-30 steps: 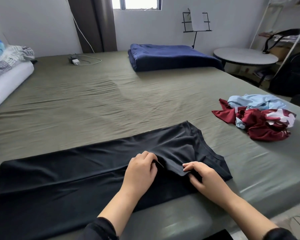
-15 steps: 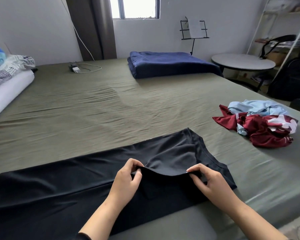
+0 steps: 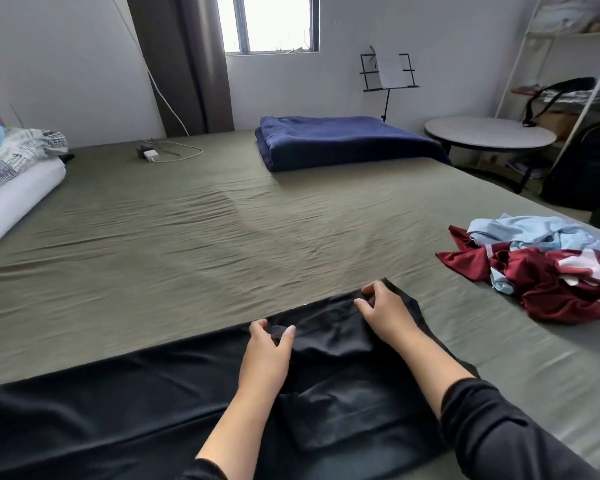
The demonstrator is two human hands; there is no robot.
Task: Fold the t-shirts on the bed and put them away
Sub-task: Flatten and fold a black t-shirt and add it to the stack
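Note:
A black t-shirt [image 3: 101, 407] lies spread along the near edge of the bed [image 3: 194, 244], its length running to the left. My left hand [image 3: 269, 355] pinches the folded-over edge of the shirt near its far side. A little further right and further away, my right hand [image 3: 383, 311] grips the same edge at the far corner. The part between my hands lies doubled over the shirt. A loose heap of a dark red t-shirt [image 3: 551, 289] and a light blue t-shirt [image 3: 530, 232] sits on the bed at the right.
A folded navy blanket [image 3: 343, 140] lies at the bed's far side. A charger and white cable [image 3: 160, 154] rest near the far wall. Pillows and bedding [image 3: 11, 174] are stacked at the left. A round table [image 3: 489, 133], a music stand and a shelf rack stand at the right.
Both hands lifted the near edge of the black shirt and carried it away from me, folding it over onto the shirt's far side.

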